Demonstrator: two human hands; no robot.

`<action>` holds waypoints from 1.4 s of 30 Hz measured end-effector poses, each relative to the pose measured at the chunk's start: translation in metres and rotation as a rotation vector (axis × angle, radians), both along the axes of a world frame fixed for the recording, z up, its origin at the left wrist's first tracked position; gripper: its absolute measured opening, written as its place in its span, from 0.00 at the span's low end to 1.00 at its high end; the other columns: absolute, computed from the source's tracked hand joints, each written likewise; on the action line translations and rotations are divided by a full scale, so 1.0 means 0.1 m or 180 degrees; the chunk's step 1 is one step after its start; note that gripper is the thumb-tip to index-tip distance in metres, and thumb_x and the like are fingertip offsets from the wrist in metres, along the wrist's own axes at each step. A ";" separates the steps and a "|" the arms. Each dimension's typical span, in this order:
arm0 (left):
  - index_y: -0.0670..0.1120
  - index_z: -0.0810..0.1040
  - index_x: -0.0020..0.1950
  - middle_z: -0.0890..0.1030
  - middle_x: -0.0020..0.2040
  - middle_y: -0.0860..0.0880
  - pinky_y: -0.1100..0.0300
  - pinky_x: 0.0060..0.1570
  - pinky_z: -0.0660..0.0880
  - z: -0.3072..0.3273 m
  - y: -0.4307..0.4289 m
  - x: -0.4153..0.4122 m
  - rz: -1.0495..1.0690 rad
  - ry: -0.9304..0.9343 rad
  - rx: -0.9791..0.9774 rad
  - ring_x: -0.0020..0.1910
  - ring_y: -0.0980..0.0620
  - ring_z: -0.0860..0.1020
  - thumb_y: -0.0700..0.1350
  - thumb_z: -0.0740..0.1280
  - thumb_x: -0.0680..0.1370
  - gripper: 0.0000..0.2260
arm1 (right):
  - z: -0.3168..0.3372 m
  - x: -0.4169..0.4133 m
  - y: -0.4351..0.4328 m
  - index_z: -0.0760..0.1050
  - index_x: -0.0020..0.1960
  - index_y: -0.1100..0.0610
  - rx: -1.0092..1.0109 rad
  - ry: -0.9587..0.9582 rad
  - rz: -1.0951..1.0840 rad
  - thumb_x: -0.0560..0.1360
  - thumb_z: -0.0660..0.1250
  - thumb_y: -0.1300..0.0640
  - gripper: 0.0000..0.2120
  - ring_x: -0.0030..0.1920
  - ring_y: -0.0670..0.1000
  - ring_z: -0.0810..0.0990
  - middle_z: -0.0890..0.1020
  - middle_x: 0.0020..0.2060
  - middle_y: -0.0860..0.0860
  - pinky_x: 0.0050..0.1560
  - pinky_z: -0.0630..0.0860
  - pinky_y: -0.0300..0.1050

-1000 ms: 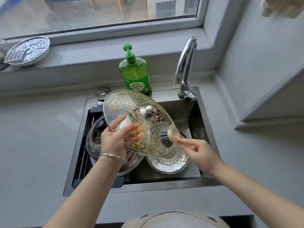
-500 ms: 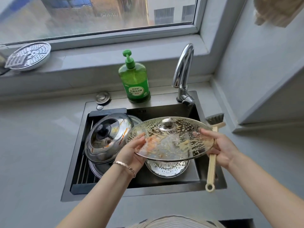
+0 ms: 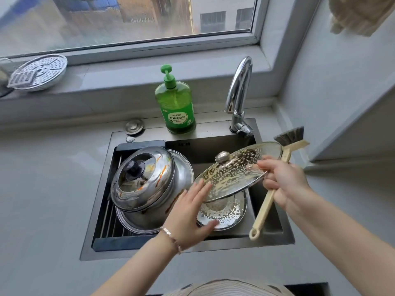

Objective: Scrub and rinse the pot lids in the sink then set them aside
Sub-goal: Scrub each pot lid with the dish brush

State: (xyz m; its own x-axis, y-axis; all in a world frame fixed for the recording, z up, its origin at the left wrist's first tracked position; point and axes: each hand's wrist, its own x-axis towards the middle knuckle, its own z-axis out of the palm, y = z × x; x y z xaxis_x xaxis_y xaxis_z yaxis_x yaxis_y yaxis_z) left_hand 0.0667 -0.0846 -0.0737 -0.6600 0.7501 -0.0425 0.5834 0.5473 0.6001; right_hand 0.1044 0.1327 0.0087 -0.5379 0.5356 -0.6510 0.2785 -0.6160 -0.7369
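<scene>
A soapy glass lid point(image 3: 233, 171) with a metal knob hangs tilted over the sink point(image 3: 269, 231). My right hand point(image 3: 282, 184) pinches its right rim and also grips the cream handle of a dish brush point(image 3: 275, 180), bristles pointing up to the right. My left hand point(image 3: 190, 214) lies flat with straight fingers, its fingertips touching the lid's lower left edge. Below the glass lid a small foamy steel lid point(image 3: 224, 214) lies in the basin. A domed steel lid point(image 3: 143, 180) with a black knob and orange smears rests on other lids at the left.
A green dish soap bottle point(image 3: 176, 105) stands behind the sink, with the chrome faucet point(image 3: 238, 97) to its right. A perforated steamer plate point(image 3: 38, 71) sits on the window ledge at far left. Grey countertop surrounds the sink; a wall corner rises at right.
The glass lid has swung to the right and tilted, carried now by my right hand. My left hand let go of its rim and opened flat against its lower edge.
</scene>
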 end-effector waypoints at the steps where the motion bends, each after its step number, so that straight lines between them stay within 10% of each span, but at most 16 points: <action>1: 0.62 0.52 0.71 0.61 0.75 0.50 0.54 0.72 0.59 -0.01 0.04 -0.04 0.0221 -0.0012 0.0277 0.75 0.54 0.58 0.60 0.61 0.72 0.30 | 0.02 -0.01 -0.04 0.72 0.43 0.63 -0.0066 -0.0021 -0.0021 0.74 0.63 0.71 0.05 0.15 0.40 0.59 0.75 0.26 0.53 0.15 0.55 0.30; 7: 0.48 0.70 0.66 0.80 0.57 0.41 0.55 0.55 0.76 -0.01 0.10 -0.32 0.0482 0.0923 0.1340 0.56 0.46 0.80 0.36 0.66 0.72 0.23 | 0.20 -0.07 -0.13 0.69 0.39 0.62 -0.0119 0.0197 0.0206 0.74 0.63 0.69 0.07 0.16 0.40 0.59 0.72 0.22 0.50 0.15 0.54 0.31; 12: 0.34 0.80 0.53 0.84 0.42 0.41 0.75 0.45 0.75 0.20 0.19 -0.35 0.0560 0.1270 0.1905 0.42 0.54 0.80 0.46 0.61 0.79 0.16 | 0.36 -0.17 -0.12 0.71 0.44 0.60 0.0208 0.0527 0.0480 0.76 0.65 0.56 0.07 0.18 0.41 0.59 0.80 0.29 0.54 0.15 0.56 0.31; 14: 0.37 0.82 0.48 0.82 0.32 0.43 0.78 0.35 0.71 0.27 0.19 -0.34 0.0790 0.1050 0.1951 0.33 0.52 0.77 0.50 0.61 0.79 0.18 | 0.36 -0.14 -0.11 0.71 0.49 0.58 0.0255 0.0655 0.0642 0.78 0.61 0.54 0.07 0.18 0.42 0.58 0.83 0.35 0.57 0.15 0.57 0.32; 18: 0.47 0.80 0.45 0.82 0.33 0.43 0.54 0.34 0.81 0.43 0.15 -0.22 0.2073 -0.0871 0.2103 0.33 0.44 0.82 0.50 0.67 0.76 0.07 | 0.22 0.04 -0.16 0.72 0.51 0.55 0.0664 0.0477 0.0959 0.80 0.58 0.55 0.06 0.18 0.42 0.59 0.80 0.28 0.53 0.16 0.56 0.33; 24: 0.37 0.73 0.43 0.77 0.32 0.39 0.64 0.19 0.72 0.58 0.10 -0.24 0.3349 -0.2891 0.2558 0.25 0.47 0.76 0.38 0.63 0.78 0.06 | -0.29 0.09 -0.08 0.73 0.60 0.51 0.2362 -0.0473 0.2025 0.81 0.53 0.49 0.14 0.31 0.43 0.73 0.73 0.32 0.47 0.33 0.69 0.36; 27: 0.36 0.73 0.46 0.79 0.37 0.36 0.63 0.18 0.74 0.57 0.12 -0.27 0.3635 -0.3026 0.2388 0.22 0.47 0.77 0.43 0.61 0.79 0.10 | -0.43 -0.03 -0.04 0.62 0.73 0.45 0.3069 -0.0834 0.2386 0.81 0.50 0.47 0.20 0.49 0.54 0.76 0.79 0.45 0.49 0.51 0.72 0.47; 32: 0.35 0.73 0.47 0.77 0.26 0.43 0.65 0.16 0.68 0.59 0.26 -0.25 0.3676 -0.2882 0.2404 0.17 0.51 0.72 0.49 0.59 0.80 0.16 | -0.35 -0.29 -0.39 0.39 0.74 0.39 0.3509 -0.0697 0.2950 0.82 0.49 0.53 0.26 0.28 0.49 0.71 0.75 0.32 0.53 0.26 0.69 0.41; 36: 0.38 0.77 0.41 0.82 0.28 0.42 0.57 0.21 0.77 0.56 0.25 -0.21 0.3560 -0.2556 0.1995 0.23 0.47 0.79 0.50 0.60 0.80 0.17 | -0.25 -0.12 -0.76 0.50 0.71 0.34 0.3510 0.0105 0.3773 0.81 0.53 0.56 0.25 0.27 0.49 0.69 0.79 0.35 0.55 0.30 0.74 0.44; 42: 0.36 0.73 0.41 0.78 0.31 0.37 0.61 0.21 0.73 0.54 0.20 -0.14 0.3314 -0.2819 0.1878 0.26 0.45 0.77 0.38 0.65 0.77 0.07 | -0.35 -0.34 -0.11 0.62 0.71 0.40 0.3432 -0.0641 0.3057 0.81 0.53 0.55 0.20 0.36 0.50 0.77 0.82 0.45 0.54 0.34 0.74 0.40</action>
